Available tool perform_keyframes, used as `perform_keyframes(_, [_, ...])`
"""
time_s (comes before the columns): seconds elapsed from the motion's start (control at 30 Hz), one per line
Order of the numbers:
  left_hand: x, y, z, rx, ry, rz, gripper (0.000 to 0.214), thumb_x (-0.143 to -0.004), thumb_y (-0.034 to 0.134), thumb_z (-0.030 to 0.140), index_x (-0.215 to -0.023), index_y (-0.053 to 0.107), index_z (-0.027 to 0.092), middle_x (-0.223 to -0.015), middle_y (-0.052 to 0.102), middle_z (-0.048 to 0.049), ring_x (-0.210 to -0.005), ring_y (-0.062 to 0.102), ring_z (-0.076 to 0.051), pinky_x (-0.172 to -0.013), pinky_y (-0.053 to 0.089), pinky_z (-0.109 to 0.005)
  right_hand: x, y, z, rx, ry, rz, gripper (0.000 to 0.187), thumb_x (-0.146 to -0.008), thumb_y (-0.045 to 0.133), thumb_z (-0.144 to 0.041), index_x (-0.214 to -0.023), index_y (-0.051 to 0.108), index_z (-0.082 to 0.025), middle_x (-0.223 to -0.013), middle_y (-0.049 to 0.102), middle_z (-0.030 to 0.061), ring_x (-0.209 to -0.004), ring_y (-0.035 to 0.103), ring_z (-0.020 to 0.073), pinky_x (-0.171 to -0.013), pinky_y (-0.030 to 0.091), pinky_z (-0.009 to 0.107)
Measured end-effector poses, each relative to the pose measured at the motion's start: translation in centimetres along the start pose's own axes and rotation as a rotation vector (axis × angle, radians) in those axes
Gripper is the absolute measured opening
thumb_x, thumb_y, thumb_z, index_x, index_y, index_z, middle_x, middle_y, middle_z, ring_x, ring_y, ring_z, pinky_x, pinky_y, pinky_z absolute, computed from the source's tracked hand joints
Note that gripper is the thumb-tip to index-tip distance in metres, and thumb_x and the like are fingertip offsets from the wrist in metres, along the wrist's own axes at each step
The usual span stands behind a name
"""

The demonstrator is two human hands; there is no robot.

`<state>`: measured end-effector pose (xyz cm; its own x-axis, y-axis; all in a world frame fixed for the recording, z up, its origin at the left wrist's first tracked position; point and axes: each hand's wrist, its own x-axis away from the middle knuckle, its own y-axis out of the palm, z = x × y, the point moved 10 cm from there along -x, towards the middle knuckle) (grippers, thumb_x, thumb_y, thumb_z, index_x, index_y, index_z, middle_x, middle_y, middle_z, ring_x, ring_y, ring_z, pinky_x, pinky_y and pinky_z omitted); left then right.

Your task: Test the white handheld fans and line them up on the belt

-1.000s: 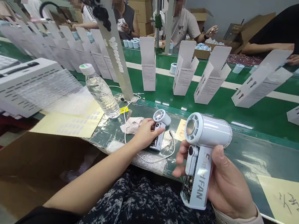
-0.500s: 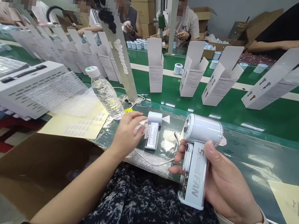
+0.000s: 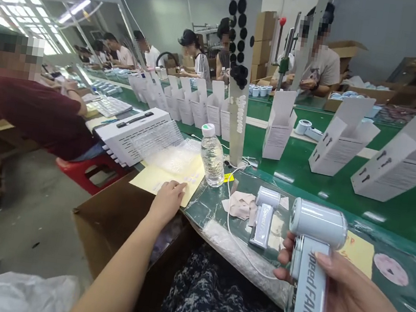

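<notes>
My right hand point(image 3: 345, 294) is wrapped round the handle of a pale blue handheld fan point(image 3: 320, 223) lettered "Speed FAN", held upright over the bench edge. My left hand point(image 3: 167, 202) rests on a yellow sheet with small pale stickers point(image 3: 149, 183), its fingers drawn together near the stickers; anything between the fingertips is too small to make out. A second, similar fan point(image 3: 262, 223) lies on the bench between my hands, beside a crumpled pinkish cloth point(image 3: 242, 205).
A water bottle point(image 3: 212, 156) stands beside a metal post point(image 3: 238, 129). Open white boxes point(image 3: 278, 130) line the green conveyor point(image 3: 298, 176). At left are a white slotted machine point(image 3: 137, 133), a red stool point(image 3: 82, 172) and a seated person point(image 3: 24, 109). A cardboard box point(image 3: 107, 214) sits below the bench.
My left hand has moved from the cloth beside the lying fan leftward onto the sticker sheet. The view has turned left. My right hand still holds its fan.
</notes>
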<state>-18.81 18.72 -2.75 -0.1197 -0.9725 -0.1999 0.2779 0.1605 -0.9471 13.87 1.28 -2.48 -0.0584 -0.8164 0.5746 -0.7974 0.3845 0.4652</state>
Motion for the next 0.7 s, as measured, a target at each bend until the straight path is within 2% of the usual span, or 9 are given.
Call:
perform_keyframes(0.1, [-0.5, 0.7, -0.8, 0.007, -0.058, -0.013, 0.037, -0.085, 0.046, 0.015, -0.115, 0.067, 0.016, -0.101, 0.062, -0.0142, -0.099, 0.06, -0.03, -0.097, 0.047, -0.046, -0.6, 1.0, 0.8, 0.025, 0.042, -0.102, 0.052, -0.058, 0.088, -0.045, -0.103, 0.075, -0.022, -0.105, 0.075, 0.0122, -0.084, 0.072, 0.0329, -0.075, 0.063, 0.042])
perform_keyframes(0.27, [-1.9, 0.6, -2.2, 0.112, -0.117, -0.017, 0.019, -0.083, 0.049, 0.019, -0.084, 0.069, 0.02, -0.09, 0.06, -0.0084, -0.087, 0.062, -0.025, -0.085, 0.051, -0.036, -1.1, 1.4, 1.5, 0.015, 0.049, -0.132, 0.051, -0.062, 0.086, -0.046, -0.105, 0.074, -0.02, -0.101, 0.074, 0.0122, -0.083, 0.071, 0.03, -0.075, 0.06, 0.041])
perform_keyframes(0.37, [-1.9, -0.3, -2.4, 0.207, -0.15, 0.038, 0.012, -0.08, 0.052, 0.019, -0.072, 0.062, 0.021, -0.083, 0.06, -0.0071, -0.083, 0.06, -0.025, -0.084, 0.049, -0.038, -1.2, 2.0, 1.7, -0.007, 0.03, -0.2, 0.042, -0.074, 0.078, -0.043, -0.109, 0.072, -0.02, -0.096, 0.074, 0.0107, -0.083, 0.071, 0.0281, -0.077, 0.059, 0.041])
perform_keyframes(0.43, [-1.5, -1.4, -1.7, 0.286, -0.179, 0.087, 0.008, -0.077, 0.055, 0.02, -0.069, 0.058, 0.02, -0.078, 0.058, -0.0061, -0.08, 0.058, -0.024, -0.082, 0.049, -0.039, -1.2, 2.2, 1.8, -0.03, 0.025, -0.233, 0.037, -0.079, 0.075, -0.04, -0.11, 0.071, -0.02, -0.093, 0.074, 0.0093, -0.082, 0.071, 0.0269, -0.081, 0.057, 0.042])
perform_keyframes(0.53, [0.4, -3.0, 2.2, 0.454, -0.183, 0.118, 0.012, -0.079, 0.059, 0.032, -0.077, 0.06, 0.02, -0.077, 0.059, -0.0045, -0.076, 0.057, -0.022, -0.074, 0.049, -0.035, -1.3, 2.3, 1.7, -0.072, -0.002, -0.249, 0.033, -0.08, 0.073, -0.036, -0.11, 0.071, -0.02, -0.091, 0.073, 0.0077, -0.081, 0.07, 0.0248, -0.084, 0.056, 0.042])
perform_keyframes(0.6, [2.4, -3.1, 7.0, 0.67, -0.118, 0.032, 0.027, -0.08, 0.061, 0.047, -0.081, 0.062, 0.02, -0.074, 0.059, -0.0022, -0.068, 0.055, -0.017, -0.065, 0.047, -0.029, -1.4, 2.5, 1.6, -0.083, -0.026, -0.265, 0.031, -0.082, 0.072, -0.037, -0.108, 0.071, -0.02, -0.091, 0.073, 0.008, -0.081, 0.07, 0.0245, -0.084, 0.056, 0.042])
perform_keyframes(0.63, [3.5, -2.6, 10.1, 0.964, -0.073, -0.072, 0.03, -0.076, 0.068, 0.048, -0.078, 0.063, 0.019, -0.071, 0.057, -0.0016, -0.065, 0.052, -0.015, -0.061, 0.044, -0.028, -1.3, 2.7, 1.6, -0.083, -0.034, -0.279, 0.03, -0.082, 0.072, -0.038, -0.106, 0.071, -0.02, -0.091, 0.073, 0.0083, -0.081, 0.07, 0.0247, -0.083, 0.056, 0.042])
perform_keyframes(0.67, [4.8, -1.8, 13.4, 1.187, -0.03, -0.229, 0.033, -0.07, 0.076, 0.049, -0.072, 0.064, 0.018, -0.068, 0.055, -0.0007, -0.063, 0.05, -0.014, -0.06, 0.042, -0.027, -1.3, 2.9, 1.6, -0.083, -0.041, -0.288, 0.029, -0.082, 0.072, -0.04, -0.103, 0.072, -0.019, -0.091, 0.073, 0.0084, -0.082, 0.069, 0.0248, -0.083, 0.056, 0.042])
perform_keyframes(0.7, [6.2, -1.1, 16.3, 1.327, -0.024, -0.363, 0.034, -0.066, 0.08, 0.049, -0.068, 0.065, 0.018, -0.065, 0.053, 0.0002, -0.06, 0.047, -0.013, -0.057, 0.039, -0.026, -1.2, 3.0, 1.5, -0.082, -0.049, -0.285, 0.029, -0.081, 0.073, -0.041, -0.1, 0.073, -0.02, -0.09, 0.073, 0.0081, -0.082, 0.069, 0.0247, -0.083, 0.056, 0.042])
